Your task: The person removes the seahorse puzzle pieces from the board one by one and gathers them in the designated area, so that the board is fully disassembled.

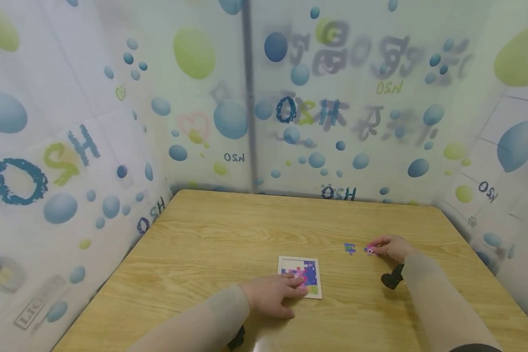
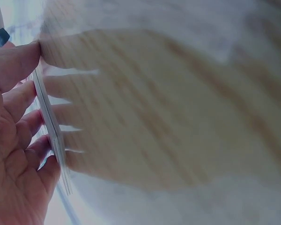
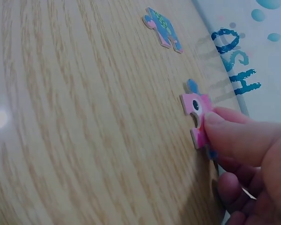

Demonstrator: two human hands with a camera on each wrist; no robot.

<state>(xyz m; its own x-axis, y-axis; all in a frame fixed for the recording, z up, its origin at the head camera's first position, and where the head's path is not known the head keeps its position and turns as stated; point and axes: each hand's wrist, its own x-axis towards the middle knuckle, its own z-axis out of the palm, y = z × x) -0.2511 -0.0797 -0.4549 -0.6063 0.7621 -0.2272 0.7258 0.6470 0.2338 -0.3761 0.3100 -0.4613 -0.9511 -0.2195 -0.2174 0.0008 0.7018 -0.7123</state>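
Observation:
A small white-framed jigsaw puzzle (image 1: pixel 319 288) lies on the table, its tray partly filled with purple, pink and green pieces. My left hand (image 1: pixel 270 295) rests on the puzzle's left part and hides some of it. Seen edge-on in the left wrist view, the puzzle board (image 2: pixel 51 124) has the fingertips touching it. With thumb and fingers my right hand (image 1: pixel 393 247) pinches a pink puzzle piece (image 3: pixel 203 101) printed with an eye. To the left of that hand lies a loose blue puzzle piece (image 1: pixel 349 248) with a green leafy print (image 3: pixel 164 28).
The wooden table (image 1: pixel 229 220) has a light grain and rounded far corners. Patterned curtains (image 1: pixel 202 117) hang behind it and along both sides. A black strap part (image 1: pixel 392 277) hangs at the right wrist.

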